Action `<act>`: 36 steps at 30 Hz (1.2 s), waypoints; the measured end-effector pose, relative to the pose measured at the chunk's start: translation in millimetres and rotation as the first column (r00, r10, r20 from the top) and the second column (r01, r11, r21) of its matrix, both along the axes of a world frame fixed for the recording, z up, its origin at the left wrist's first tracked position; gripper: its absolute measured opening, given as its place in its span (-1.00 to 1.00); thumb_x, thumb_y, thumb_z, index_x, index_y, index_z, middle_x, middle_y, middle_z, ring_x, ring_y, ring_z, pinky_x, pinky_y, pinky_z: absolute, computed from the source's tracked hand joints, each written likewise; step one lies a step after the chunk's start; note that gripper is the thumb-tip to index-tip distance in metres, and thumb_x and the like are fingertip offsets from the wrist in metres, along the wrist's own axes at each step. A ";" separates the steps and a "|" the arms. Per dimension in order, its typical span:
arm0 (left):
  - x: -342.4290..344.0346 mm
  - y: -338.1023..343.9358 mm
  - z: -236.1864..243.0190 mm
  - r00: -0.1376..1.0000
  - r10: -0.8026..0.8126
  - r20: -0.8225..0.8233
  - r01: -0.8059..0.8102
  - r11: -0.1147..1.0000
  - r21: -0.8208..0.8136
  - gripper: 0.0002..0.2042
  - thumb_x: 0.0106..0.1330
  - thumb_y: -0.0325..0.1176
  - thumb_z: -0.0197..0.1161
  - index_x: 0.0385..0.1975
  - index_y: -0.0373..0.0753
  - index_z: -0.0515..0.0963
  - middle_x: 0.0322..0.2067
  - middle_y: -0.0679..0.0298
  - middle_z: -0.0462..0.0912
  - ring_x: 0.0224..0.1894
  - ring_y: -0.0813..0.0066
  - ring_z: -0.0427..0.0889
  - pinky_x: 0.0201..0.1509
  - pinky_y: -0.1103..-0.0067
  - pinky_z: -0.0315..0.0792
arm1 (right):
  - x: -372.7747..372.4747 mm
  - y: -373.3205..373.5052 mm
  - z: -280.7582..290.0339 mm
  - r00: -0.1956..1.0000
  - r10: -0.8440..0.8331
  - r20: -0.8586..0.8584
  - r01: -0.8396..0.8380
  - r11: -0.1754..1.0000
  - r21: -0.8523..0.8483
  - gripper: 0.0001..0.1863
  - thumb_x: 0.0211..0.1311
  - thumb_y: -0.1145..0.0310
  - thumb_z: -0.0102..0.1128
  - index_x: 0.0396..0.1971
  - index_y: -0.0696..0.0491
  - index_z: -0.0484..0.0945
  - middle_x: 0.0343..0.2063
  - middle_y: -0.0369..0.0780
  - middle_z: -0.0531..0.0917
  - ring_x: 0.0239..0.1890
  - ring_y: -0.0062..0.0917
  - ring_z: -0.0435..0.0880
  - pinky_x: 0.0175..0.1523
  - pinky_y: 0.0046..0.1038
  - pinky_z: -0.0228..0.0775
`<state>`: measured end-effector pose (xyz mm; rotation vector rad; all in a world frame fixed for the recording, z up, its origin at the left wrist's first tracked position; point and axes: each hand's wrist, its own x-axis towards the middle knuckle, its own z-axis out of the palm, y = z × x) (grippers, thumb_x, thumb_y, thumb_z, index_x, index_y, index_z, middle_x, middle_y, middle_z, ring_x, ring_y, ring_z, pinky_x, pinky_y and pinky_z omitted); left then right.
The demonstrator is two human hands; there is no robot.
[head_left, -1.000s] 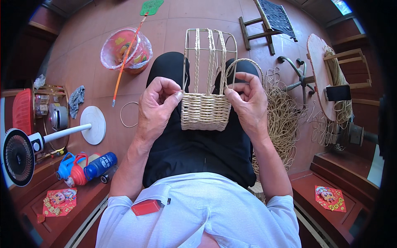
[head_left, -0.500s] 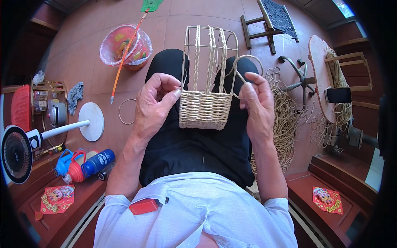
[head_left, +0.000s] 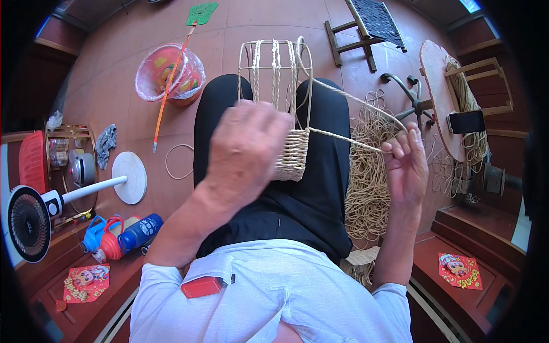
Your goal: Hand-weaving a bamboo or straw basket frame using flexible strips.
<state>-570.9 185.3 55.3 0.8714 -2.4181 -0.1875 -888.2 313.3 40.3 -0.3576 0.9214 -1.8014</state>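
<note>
A half-woven basket (head_left: 294, 157) rests on my lap between my thighs. Its lower part is tightly woven pale cord, and above that a bare wire frame (head_left: 277, 68) stands with several upright twisted strands. My left hand (head_left: 243, 148) passes in front of the basket's left side, blurred and hiding much of the weave; its fingers cannot be made out. Off to the right, my right hand (head_left: 407, 163) pinches a length of cord (head_left: 346, 140) that runs taut from the basket's upper right corner. A second stretch of cord loops from the frame's top to the same hand.
Loose cord (head_left: 372, 183) lies heaped on the floor to the right, near a wheeled chair base (head_left: 420, 104). At the left are a small fan (head_left: 30, 223) and water bottles (head_left: 141, 231). A lined bucket (head_left: 189, 80) and a folding stool (head_left: 372, 37) stand farther off.
My right hand has moved outward to the right, drawing the cord out straight. My left hand has swung rightward across the basket's front. The basket has shifted slightly left.
</note>
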 end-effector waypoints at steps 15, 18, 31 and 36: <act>-40.0 -3.6 -34.1 0.967 -0.200 -0.156 0.221 0.967 0.129 -0.86 0.43 -0.54 0.34 -0.07 -0.27 0.61 -0.15 0.10 0.60 -0.02 0.08 0.70 0.18 0.23 0.65 | -430.4 412.6 -30.5 0.727 -0.482 -0.489 0.685 0.554 0.472 -0.72 0.77 0.37 0.16 -0.33 -0.03 0.59 -0.51 -0.42 0.44 -0.54 -0.69 0.34 -0.49 -0.52 0.12; -37.8 -2.0 -35.6 0.966 -0.161 -0.201 0.193 0.969 0.155 -0.88 0.46 -0.52 0.37 -0.09 -0.26 0.60 -0.16 0.11 0.62 -0.03 0.07 0.71 0.17 0.22 0.65 | -423.0 557.3 -31.5 0.345 0.201 -0.917 0.860 0.324 0.394 -0.69 0.60 0.14 0.34 0.03 0.08 0.69 -0.24 -0.11 0.74 -0.49 -0.35 0.61 -0.43 -0.39 0.49; -26.3 -2.2 -26.4 0.971 -0.002 -0.240 0.049 0.980 0.192 -0.88 0.41 -0.42 0.58 -0.20 -0.18 0.73 -0.29 0.25 0.71 -0.16 0.15 0.69 0.04 0.22 0.49 | -140.6 145.9 -120.8 0.257 0.152 -0.954 0.429 0.867 0.254 -0.36 0.61 0.50 0.45 0.62 0.17 0.56 0.45 -0.07 0.73 0.31 -0.46 0.77 0.39 -0.38 0.62; -28.1 -1.3 -22.4 0.979 0.017 -0.203 0.028 0.976 0.215 -0.87 0.40 -0.44 0.58 -0.20 -0.20 0.72 -0.28 0.23 0.71 -0.16 0.14 0.69 0.04 0.23 0.49 | 35.4 -35.9 -21.8 0.265 0.183 -0.947 0.114 0.969 0.219 -0.42 0.58 0.49 0.45 0.55 0.03 0.65 0.15 -0.22 0.84 -0.33 -0.64 0.56 -0.11 -0.49 0.57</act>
